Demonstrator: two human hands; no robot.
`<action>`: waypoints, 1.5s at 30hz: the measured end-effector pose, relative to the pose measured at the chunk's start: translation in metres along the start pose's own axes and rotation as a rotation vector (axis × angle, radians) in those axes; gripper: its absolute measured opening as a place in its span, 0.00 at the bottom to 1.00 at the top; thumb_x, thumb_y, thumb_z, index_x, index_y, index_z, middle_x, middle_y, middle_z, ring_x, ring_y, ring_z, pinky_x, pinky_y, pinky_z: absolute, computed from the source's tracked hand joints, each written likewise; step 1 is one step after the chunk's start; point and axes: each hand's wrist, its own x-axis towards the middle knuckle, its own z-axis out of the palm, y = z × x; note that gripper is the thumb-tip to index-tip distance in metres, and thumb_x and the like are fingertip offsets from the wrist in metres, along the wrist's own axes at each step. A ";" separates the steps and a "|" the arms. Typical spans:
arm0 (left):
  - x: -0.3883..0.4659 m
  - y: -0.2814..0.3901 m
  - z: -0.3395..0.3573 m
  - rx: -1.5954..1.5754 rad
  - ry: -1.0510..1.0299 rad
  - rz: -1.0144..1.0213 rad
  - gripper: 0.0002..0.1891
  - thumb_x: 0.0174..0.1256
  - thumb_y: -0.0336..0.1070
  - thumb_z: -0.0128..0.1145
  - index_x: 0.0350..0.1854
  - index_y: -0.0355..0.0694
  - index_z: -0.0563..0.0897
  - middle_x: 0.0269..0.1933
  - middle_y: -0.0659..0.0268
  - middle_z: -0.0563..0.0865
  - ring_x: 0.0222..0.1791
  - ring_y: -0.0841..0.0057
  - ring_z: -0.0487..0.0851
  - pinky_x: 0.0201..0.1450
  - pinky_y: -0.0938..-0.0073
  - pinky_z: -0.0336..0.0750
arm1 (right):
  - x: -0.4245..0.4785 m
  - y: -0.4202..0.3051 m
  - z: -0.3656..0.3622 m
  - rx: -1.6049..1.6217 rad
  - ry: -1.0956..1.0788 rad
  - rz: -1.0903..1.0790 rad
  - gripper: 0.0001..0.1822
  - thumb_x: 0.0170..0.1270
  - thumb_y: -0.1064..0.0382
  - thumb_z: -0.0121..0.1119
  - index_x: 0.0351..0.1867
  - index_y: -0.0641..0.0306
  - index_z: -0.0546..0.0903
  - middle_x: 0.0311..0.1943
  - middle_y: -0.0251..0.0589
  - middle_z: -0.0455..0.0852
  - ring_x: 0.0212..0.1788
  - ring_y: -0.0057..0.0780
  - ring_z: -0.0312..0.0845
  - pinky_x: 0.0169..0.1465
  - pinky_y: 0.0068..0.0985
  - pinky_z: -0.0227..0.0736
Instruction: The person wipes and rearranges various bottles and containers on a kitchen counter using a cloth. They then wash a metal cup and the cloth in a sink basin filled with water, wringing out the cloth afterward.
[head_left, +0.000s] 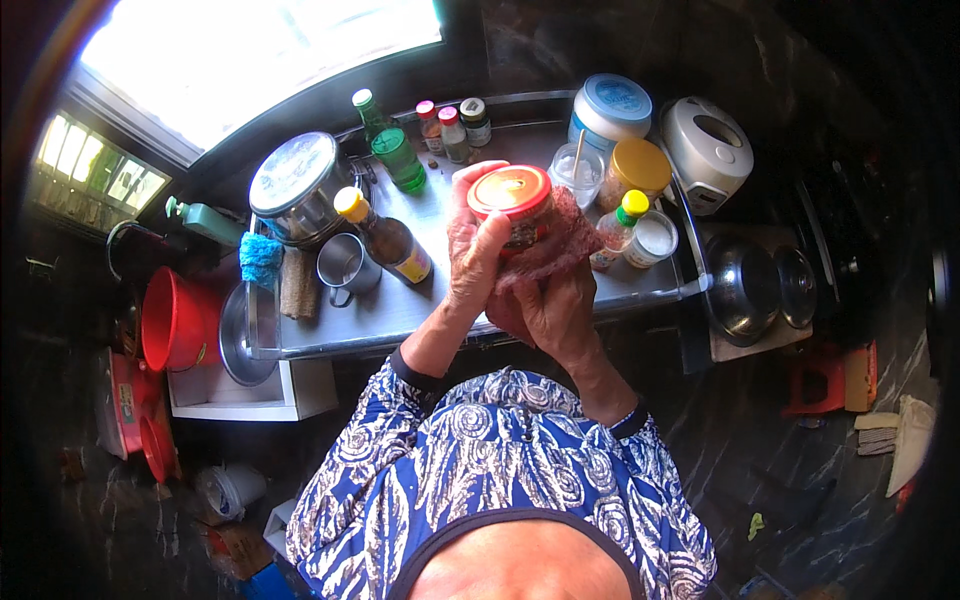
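My left hand (474, 247) grips a glass jar with a red and orange lid (510, 189), held up over the metal-topped table (450, 311). Against the jar's right side lies a dark red cloth (559, 240), held in my right hand (559, 307). Left of my hands stand a dark sauce bottle with a yellow cap (397, 247) and a metal mug (347, 264). On the right are a small bottle with a yellow and green cap (621, 225), an open tub of white grains (651, 238), a gold-lidded jar (639, 166) and a clear cup with a stick (576, 176).
A lidded steel pot (296, 184), a green bottle (397, 157), small spice jars (454, 131) and a blue-lidded tub (611, 109) stand towards the back. A white rice cooker (709, 154) is at the right, metal lids (742, 289) below it. Red buckets (176, 319) are at left.
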 end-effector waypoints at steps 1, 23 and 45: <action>-0.002 -0.006 -0.003 0.041 -0.013 -0.014 0.34 0.59 0.57 0.63 0.60 0.38 0.67 0.53 0.62 0.77 0.53 0.77 0.76 0.60 0.75 0.70 | -0.003 0.001 0.000 0.068 -0.011 0.088 0.26 0.65 0.48 0.57 0.55 0.66 0.73 0.51 0.57 0.76 0.54 0.58 0.71 0.61 0.44 0.62; 0.021 0.012 -0.026 -0.245 -0.145 -0.060 0.44 0.60 0.74 0.48 0.57 0.31 0.73 0.48 0.57 0.83 0.47 0.74 0.83 0.53 0.73 0.76 | -0.021 -0.007 -0.002 0.905 -0.208 0.485 0.29 0.57 0.62 0.69 0.57 0.68 0.70 0.46 0.39 0.80 0.48 0.25 0.77 0.55 0.26 0.73; -0.035 -0.026 -0.021 -0.368 0.072 -0.327 0.52 0.49 0.80 0.53 0.60 0.31 0.70 0.50 0.55 0.81 0.46 0.69 0.82 0.49 0.66 0.79 | -0.016 0.030 -0.010 0.464 0.321 0.090 0.15 0.63 0.63 0.62 0.48 0.65 0.76 0.45 0.37 0.79 0.47 0.27 0.75 0.55 0.30 0.69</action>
